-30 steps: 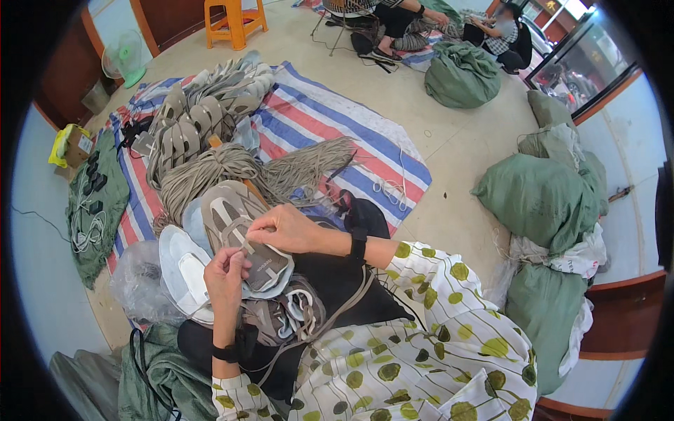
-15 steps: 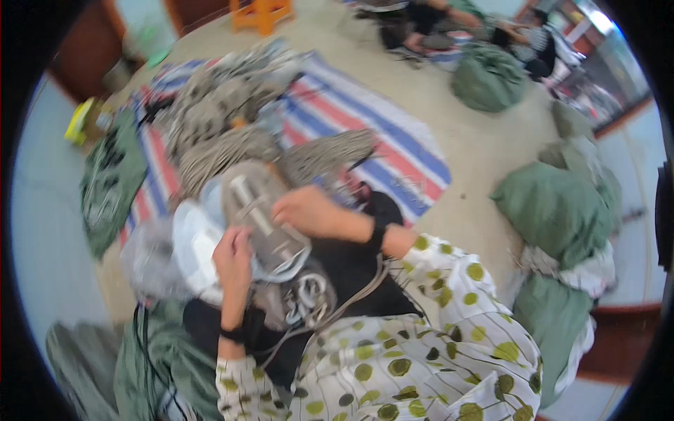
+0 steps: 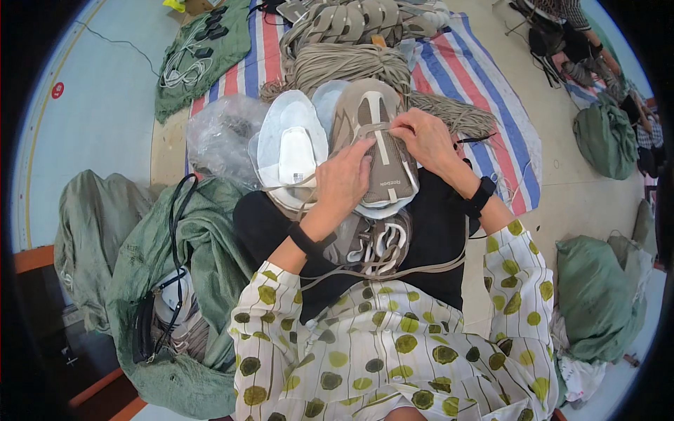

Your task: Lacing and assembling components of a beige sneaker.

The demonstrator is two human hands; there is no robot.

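A tan-brown shoe upper [image 3: 393, 172] with a white centre strip lies across my lap, toe end away from me. A flat tan shoelace [image 3: 371, 128] crosses it near the middle. At the right edge of the upper, my right hand [image 3: 426, 139] pinches the end of this lace crossing. My left hand [image 3: 342, 175] rests on the upper's left side, fingers curled and thumb toward the centre strip; a lace strand runs out from beneath it to the left. Beside it lies a pale blue-white shoe upper [image 3: 277, 137] turned lining-up. More laces trail over my lap.
Bundled tan shoelaces [image 3: 351, 64] and stacked uppers [image 3: 344, 24] lie ahead on a striped tarp [image 3: 484, 84]. A clear plastic bag [image 3: 225, 133] sits at left. Green sacks [image 3: 203, 238] stand close on my left, others [image 3: 597, 295] at right. Other people sit at the far right.
My view has turned and levelled, so the scene shifts across the picture. My right hand has come down onto the lace at the upper's right edge; my left hand now lies over its left side.
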